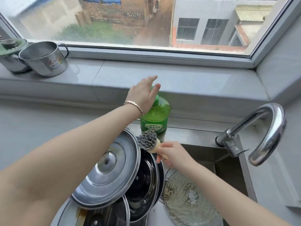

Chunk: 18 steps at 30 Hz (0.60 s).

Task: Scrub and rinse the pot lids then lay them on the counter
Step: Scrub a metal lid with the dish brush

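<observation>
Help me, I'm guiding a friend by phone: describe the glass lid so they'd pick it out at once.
Find the curved chrome faucet on the right, over the steel sink. At the sink's near end, right of the stack of steel lids, sits the glass lid. It alone is see-through, water-streaked, with a clear knob at its centre.

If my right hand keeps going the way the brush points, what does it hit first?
Probably the green soap bottle, right behind the brush your right hand holds, though depth is unclear.
</observation>
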Motion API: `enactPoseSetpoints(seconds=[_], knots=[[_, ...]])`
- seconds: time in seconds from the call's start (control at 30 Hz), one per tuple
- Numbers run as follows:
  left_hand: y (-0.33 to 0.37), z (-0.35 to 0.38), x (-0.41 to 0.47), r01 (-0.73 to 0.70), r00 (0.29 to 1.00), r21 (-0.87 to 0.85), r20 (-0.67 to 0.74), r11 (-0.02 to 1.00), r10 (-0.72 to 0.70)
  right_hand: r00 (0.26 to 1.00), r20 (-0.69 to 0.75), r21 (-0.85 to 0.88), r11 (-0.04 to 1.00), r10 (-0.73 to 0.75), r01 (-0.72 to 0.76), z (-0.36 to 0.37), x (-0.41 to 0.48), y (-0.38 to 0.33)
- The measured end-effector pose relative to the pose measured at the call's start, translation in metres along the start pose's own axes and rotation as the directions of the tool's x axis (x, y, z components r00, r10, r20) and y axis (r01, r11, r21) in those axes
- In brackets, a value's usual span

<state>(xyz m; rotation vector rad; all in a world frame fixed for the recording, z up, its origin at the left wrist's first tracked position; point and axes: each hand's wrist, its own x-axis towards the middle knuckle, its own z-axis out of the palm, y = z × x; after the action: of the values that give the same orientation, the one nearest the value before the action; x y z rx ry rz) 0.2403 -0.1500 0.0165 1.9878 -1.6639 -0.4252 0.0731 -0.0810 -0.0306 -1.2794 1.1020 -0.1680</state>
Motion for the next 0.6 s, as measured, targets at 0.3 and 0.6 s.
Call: enactPoseSetpoints(seconds=[0.3, 0.6], knots=[[-0.079, 0.020, -0.204, 0.875, 0.349, -0.351, -0.023, 0.334, -0.937, 0.997, 0.026, -0.231, 0.971, 0.069, -0.061, 0.030, -0.038, 0.038], [-0.132, 0.041, -0.266, 0.455, 0.005, -0.707, 0.611, -0.542, -0.792, 0.992, 0.018, -0.233, 0.966, 0.123, -0.115, 0.059, -0.050, 0.039]])
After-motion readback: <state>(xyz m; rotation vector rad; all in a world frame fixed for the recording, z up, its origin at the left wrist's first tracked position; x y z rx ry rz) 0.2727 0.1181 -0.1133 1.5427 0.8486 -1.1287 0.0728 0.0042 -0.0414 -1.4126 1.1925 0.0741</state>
